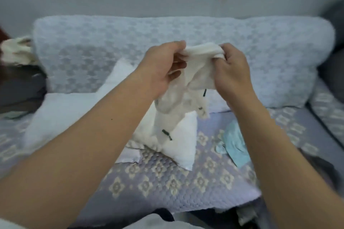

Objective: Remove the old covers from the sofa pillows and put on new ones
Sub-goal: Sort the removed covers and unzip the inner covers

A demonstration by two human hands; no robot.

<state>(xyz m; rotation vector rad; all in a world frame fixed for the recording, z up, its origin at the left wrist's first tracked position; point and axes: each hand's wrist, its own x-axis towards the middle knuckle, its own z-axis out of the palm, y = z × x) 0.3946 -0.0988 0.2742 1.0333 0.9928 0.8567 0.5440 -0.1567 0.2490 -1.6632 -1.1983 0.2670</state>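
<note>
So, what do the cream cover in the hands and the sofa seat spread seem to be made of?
Cream cover: soft, thin matte fabric, perhaps cotton; it bunches and droops limply. Seat spread: quilted matte textile with a dimpled, stitched surface and pale flower motifs; the fibre cannot be told.

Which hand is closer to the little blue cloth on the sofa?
Right. The right hand is up above the blue cloth; the left hand is farther left.

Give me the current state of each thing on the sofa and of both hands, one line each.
Left hand: grips the top edge of the cream cover.
Right hand: grips the same edge, beside the left.
Cream cover: held up, bunched, hanging limp, empty.
White pillow: bare, lying on the sofa seat.
Light blue cloth: crumpled on the seat.
Cream fabric: heaped at the sofa's left end.
</note>
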